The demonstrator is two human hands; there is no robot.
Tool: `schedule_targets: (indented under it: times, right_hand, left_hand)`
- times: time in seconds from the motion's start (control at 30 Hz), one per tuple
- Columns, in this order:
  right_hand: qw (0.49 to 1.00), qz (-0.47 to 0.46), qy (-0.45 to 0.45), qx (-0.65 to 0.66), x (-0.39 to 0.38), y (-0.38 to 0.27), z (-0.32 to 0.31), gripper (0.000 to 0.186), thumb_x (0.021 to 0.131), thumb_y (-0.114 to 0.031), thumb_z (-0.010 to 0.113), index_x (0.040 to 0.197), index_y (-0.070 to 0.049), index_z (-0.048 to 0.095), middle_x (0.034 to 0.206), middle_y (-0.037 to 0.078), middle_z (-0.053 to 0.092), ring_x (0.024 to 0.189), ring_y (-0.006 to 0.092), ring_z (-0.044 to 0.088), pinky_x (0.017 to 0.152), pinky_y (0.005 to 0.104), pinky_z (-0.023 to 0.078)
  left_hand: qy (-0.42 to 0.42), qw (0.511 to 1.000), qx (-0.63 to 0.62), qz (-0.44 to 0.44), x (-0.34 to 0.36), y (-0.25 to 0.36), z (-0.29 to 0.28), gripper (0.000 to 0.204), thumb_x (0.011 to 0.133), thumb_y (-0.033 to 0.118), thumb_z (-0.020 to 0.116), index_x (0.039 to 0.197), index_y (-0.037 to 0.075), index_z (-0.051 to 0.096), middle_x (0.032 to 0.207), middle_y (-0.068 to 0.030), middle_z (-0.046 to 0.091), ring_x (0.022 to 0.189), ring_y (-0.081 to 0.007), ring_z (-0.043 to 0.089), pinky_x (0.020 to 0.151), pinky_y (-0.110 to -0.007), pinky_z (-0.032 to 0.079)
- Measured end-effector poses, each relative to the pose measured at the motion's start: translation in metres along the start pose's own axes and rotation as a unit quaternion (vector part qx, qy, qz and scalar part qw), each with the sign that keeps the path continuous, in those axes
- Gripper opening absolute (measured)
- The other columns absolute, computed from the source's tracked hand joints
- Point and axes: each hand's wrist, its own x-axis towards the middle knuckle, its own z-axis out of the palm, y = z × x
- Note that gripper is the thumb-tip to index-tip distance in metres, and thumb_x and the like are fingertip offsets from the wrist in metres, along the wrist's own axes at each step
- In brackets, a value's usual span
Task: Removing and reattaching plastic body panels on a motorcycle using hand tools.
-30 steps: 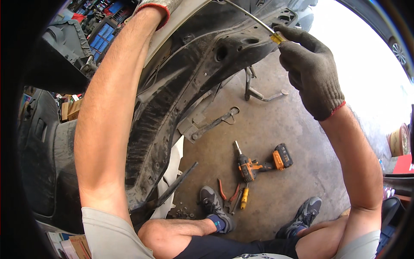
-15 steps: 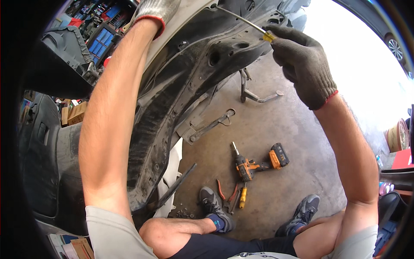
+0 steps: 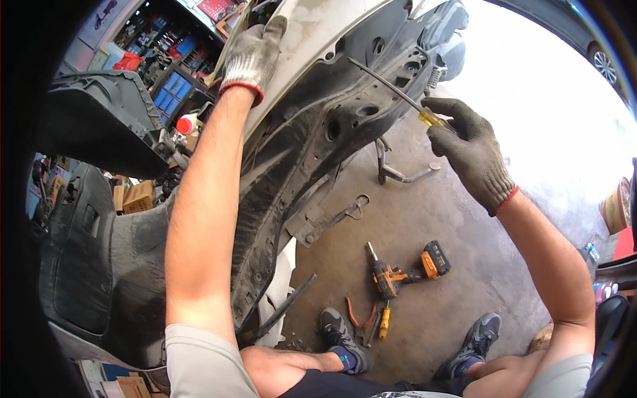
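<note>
My left hand point(image 3: 252, 56), in a grey-white glove with a red cuff, is bent over the pale body panel point(image 3: 308, 33) of a scooter-like vehicle. Its thumb lies on the panel; the other fingertips are hidden. In a dark, dirty glove, my right hand point(image 3: 468, 142) grips a screwdriver point(image 3: 387, 85) by its yellow see-through handle. The long shaft points up and left over the dusty black underbody point(image 3: 318, 126). Its tip appears just right of a small hole at the panel's edge, apart from it.
On the concrete floor point(image 3: 424, 212) lie an orange-black cordless impact wrench point(image 3: 387, 278), red-handled pliers point(image 3: 361, 318) and a yellow-handled screwdriver point(image 3: 385, 323). A metal stand point(image 3: 405, 174) juts from the vehicle. Black seat point(image 3: 86, 232) and loose black cover point(image 3: 99, 126) are left; a parked car point(image 3: 597, 46) stands far right.
The screwdriver's tip has come away from the hole at the panel's edge, drawn right by my right hand. My left hand stays at the panel. The whole view has shifted, showing more beyond it.
</note>
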Motion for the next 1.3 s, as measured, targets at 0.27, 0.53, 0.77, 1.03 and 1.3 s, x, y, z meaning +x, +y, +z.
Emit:
schedule_targets:
  times: [0.27, 0.53, 0.77, 1.03, 1.3]
  right_hand:
    - [0.998, -0.018, 0.009, -0.051, 0.013, -0.005, -0.026, 0.046, 0.085, -0.026, 0.06, 0.12, 0.006, 0.061, 0.084, 0.01, 0.067, 0.072, 0.0127, 0.061, 0.07, 0.0286, 0.051]
    - [1.0, -0.007, -0.015, -0.004, 0.024, 0.004, -0.045, 0.047, 0.089, -0.029, 0.057, 0.121, 0.005, 0.06, 0.079, 0.007, 0.063, 0.072, 0.0116, 0.058, 0.068, 0.0279, 0.048]
    - [0.999, 0.024, -0.02, -0.013, 0.025, 0.013, -0.066, 0.047, 0.091, -0.032, 0.056, 0.121, 0.005, 0.061, 0.075, 0.004, 0.059, 0.071, 0.0107, 0.056, 0.066, 0.0278, 0.046]
    - [0.999, 0.017, 0.002, -0.047, 0.025, 0.004, -0.08, 0.047, 0.088, -0.034, 0.056, 0.114, 0.004, 0.064, 0.084, 0.013, 0.068, 0.076, 0.0154, 0.065, 0.073, 0.0319, 0.052]
    - [0.999, 0.013, -0.011, -0.033, 0.026, 0.005, -0.076, 0.047, 0.09, -0.033, 0.057, 0.118, 0.005, 0.062, 0.082, 0.009, 0.064, 0.073, 0.013, 0.06, 0.071, 0.0303, 0.05]
  left_hand:
    - [0.02, 0.999, -0.028, 0.001, -0.007, 0.007, 0.0, 0.063, 0.093, 0.061, 0.047, 0.089, 0.0, 0.065, 0.084, -0.0234, 0.063, 0.081, -0.036, 0.059, 0.078, -0.043, 0.046]
    - [-0.038, 0.997, -0.066, -0.009, 0.002, 0.0, -0.005, 0.065, 0.097, 0.053, 0.05, 0.116, -0.008, 0.061, 0.1, -0.0167, 0.066, 0.093, -0.0199, 0.055, 0.089, -0.033, 0.044]
    - [-0.045, 0.989, -0.143, -0.019, -0.002, -0.008, -0.005, 0.066, 0.095, 0.052, 0.055, 0.12, -0.008, 0.061, 0.111, -0.0113, 0.066, 0.102, -0.0173, 0.056, 0.095, -0.031, 0.042]
    - [-0.064, 0.987, -0.141, -0.037, -0.005, 0.0, -0.006, 0.063, 0.096, 0.049, 0.055, 0.123, -0.008, 0.059, 0.115, -0.0109, 0.065, 0.106, -0.017, 0.056, 0.096, -0.031, 0.042]
    - [-0.087, 0.983, -0.149, -0.054, -0.004, -0.004, -0.014, 0.063, 0.096, 0.048, 0.056, 0.128, -0.006, 0.056, 0.122, -0.0119, 0.063, 0.114, -0.0185, 0.056, 0.1, -0.03, 0.039]
